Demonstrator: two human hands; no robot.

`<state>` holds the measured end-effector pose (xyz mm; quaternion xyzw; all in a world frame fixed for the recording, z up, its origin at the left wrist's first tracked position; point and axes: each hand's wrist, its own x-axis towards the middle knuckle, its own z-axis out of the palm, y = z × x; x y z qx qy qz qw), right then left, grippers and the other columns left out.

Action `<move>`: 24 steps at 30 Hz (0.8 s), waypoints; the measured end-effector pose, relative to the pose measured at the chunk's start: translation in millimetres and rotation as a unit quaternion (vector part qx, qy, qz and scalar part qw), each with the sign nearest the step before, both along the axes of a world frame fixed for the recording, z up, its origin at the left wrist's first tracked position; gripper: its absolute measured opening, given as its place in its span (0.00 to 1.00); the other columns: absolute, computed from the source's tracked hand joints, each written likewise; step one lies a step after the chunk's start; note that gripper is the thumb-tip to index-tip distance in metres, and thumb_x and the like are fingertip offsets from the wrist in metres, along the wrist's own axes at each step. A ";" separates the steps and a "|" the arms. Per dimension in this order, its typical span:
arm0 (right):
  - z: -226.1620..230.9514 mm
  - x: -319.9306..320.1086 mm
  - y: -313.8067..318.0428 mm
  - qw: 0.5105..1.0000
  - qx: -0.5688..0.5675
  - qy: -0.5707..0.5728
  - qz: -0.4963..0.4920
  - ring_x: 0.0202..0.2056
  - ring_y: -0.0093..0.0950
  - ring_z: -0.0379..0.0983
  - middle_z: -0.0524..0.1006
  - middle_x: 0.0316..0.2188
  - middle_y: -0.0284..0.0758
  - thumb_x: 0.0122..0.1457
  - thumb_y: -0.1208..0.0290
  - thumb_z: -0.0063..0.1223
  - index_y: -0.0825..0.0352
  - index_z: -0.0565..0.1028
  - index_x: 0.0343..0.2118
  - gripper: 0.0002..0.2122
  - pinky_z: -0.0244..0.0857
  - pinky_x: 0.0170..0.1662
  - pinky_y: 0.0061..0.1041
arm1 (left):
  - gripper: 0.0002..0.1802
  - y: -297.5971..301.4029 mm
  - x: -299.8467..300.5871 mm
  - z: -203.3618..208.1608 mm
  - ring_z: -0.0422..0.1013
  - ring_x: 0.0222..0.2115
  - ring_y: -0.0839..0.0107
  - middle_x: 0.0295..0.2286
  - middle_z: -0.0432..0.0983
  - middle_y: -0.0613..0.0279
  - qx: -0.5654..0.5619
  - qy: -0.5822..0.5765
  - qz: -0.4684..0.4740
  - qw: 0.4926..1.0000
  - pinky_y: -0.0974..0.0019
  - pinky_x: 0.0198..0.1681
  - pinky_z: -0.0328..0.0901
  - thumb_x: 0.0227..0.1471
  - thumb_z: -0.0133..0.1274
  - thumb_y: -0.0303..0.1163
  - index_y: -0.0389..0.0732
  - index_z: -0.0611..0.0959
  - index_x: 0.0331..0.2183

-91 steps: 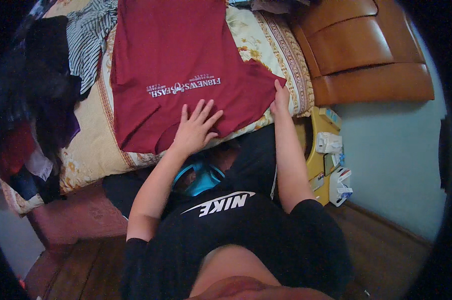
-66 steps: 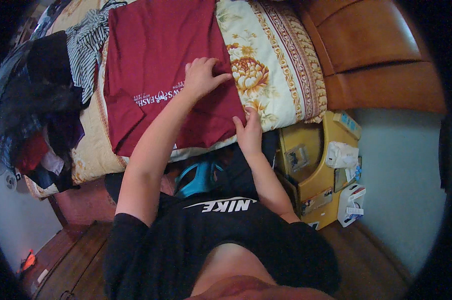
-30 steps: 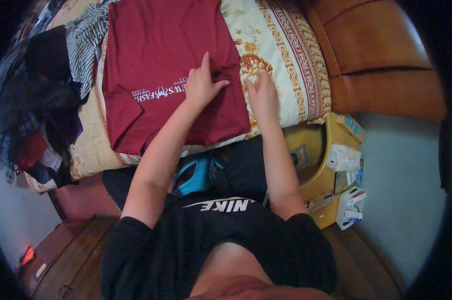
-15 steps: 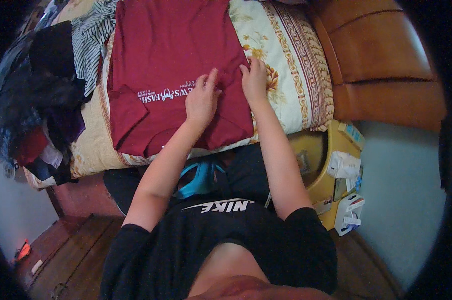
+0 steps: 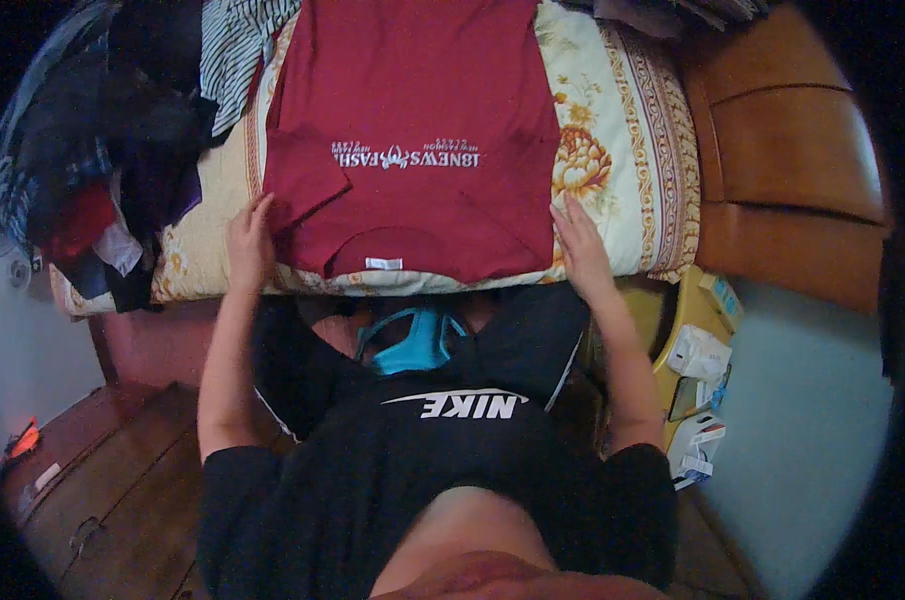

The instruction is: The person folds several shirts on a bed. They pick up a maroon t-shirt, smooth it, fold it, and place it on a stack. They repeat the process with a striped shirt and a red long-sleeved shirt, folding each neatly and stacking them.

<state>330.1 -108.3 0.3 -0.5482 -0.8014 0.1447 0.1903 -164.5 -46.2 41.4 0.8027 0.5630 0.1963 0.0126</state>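
Note:
A dark red T-shirt (image 5: 422, 110) with white printing lies spread on the bed, its neckline and white label toward me. Its left side is folded inward, so a sleeve corner lies over the front. My left hand (image 5: 250, 245) is at the shirt's left edge, fingers slightly bent, with no cloth seen gripped. Opposite it, my right hand (image 5: 584, 245) rests beside the lower right edge, fingers stretched out and holding nothing.
Dark clothes (image 5: 122, 110) and a striped garment (image 5: 237, 60) are heaped at left on the floral bedspread (image 5: 637, 150). A brown leather headboard (image 5: 792, 130) stands right. Below it are a yellow cabinet (image 5: 684, 310) with small packages and a blue object (image 5: 412, 340) between my knees.
Both hands have left the shirt's right part. My left hand moved to its left edge, my right hand nearer me on the right. The shirt's right side now lies smoother, label showing.

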 end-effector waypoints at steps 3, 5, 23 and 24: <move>28.2 -4.4 3.3 0.996 0.020 -0.030 0.080 0.57 0.38 0.51 0.56 0.56 0.41 0.42 0.79 0.48 0.61 0.62 0.52 0.28 0.50 0.56 0.38 | 0.38 -18.1 -34.8 6.6 0.57 0.50 0.55 0.53 0.55 0.53 -0.113 0.123 -0.074 0.983 0.56 0.50 0.54 0.35 0.45 0.19 0.48 0.62 0.53; 33.2 -4.6 11.9 0.988 0.019 -0.078 0.130 0.57 0.37 0.51 0.56 0.56 0.40 0.40 0.80 0.49 0.60 0.62 0.52 0.30 0.51 0.55 0.38 | 0.39 -16.7 -41.7 7.8 0.55 0.52 0.57 0.54 0.54 0.55 -0.122 0.138 -0.086 0.979 0.55 0.51 0.52 0.35 0.46 0.20 0.49 0.62 0.54; 29.1 -17.9 10.5 0.961 0.038 -0.186 0.199 0.55 0.34 0.56 0.64 0.52 0.36 0.50 0.75 0.38 0.63 0.64 0.49 0.20 0.48 0.55 0.44 | 0.27 15.4 -50.4 13.2 0.56 0.52 0.57 0.49 0.63 0.55 -0.101 0.208 -0.327 0.916 0.56 0.57 0.47 0.42 0.40 0.27 0.42 0.68 0.49; 33.8 -15.8 9.1 0.961 0.025 -0.189 0.203 0.55 0.34 0.56 0.64 0.52 0.36 0.50 0.76 0.39 0.63 0.64 0.50 0.21 0.48 0.55 0.44 | 0.26 13.9 -50.5 20.7 0.57 0.52 0.56 0.48 0.63 0.55 -0.117 0.216 -0.326 0.913 0.55 0.57 0.48 0.42 0.40 0.26 0.42 0.68 0.48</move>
